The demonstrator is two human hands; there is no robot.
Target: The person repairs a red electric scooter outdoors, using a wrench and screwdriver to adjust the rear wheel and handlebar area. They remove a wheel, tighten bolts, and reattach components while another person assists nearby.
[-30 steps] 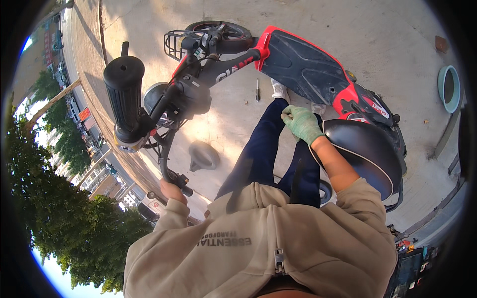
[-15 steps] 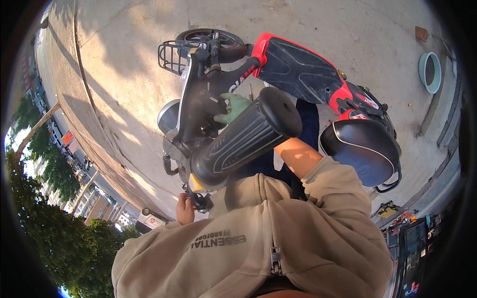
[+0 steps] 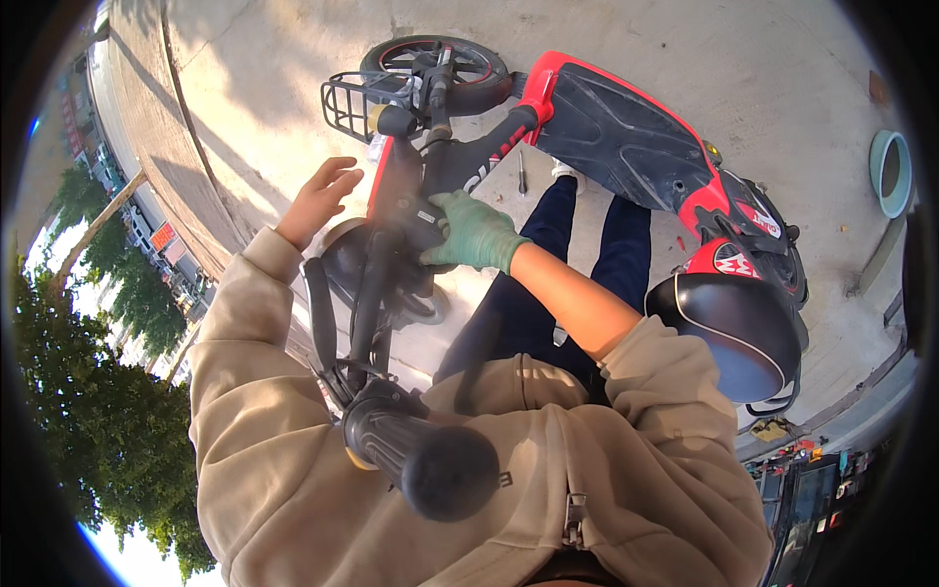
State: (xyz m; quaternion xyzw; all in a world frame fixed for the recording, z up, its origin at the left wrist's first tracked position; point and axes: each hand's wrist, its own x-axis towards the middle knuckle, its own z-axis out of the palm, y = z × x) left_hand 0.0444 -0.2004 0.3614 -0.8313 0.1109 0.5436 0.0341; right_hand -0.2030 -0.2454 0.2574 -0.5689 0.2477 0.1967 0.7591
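A red and black electric scooter [image 3: 616, 137] stands tilted across the view in front of me. My right hand [image 3: 474, 232], in a green glove, grips the black front panel [image 3: 416, 223] below the handlebar, thumb and fingers on either side of it. My left hand [image 3: 323, 201] is bare and raised beside the far side of the handlebar, its fingers apart and nothing in them. The black handlebar grip [image 3: 430, 455] points toward my chest, with a brake lever [image 3: 321, 313] next to it. A round headlight, partly hidden, sits behind the bar.
A screwdriver [image 3: 522, 174] lies on the concrete near my shoe. The front wheel [image 3: 440, 73] and a wire basket [image 3: 362, 103] are at the far end; the black seat [image 3: 724, 338] is at right. A pale blue basin [image 3: 890, 174] stands by the kerb at far right.
The handlebar has turned, and its near grip has moved down and left toward my chest. My left hand has let go near the lever and risen beyond the bar. My right hand stays on the panel.
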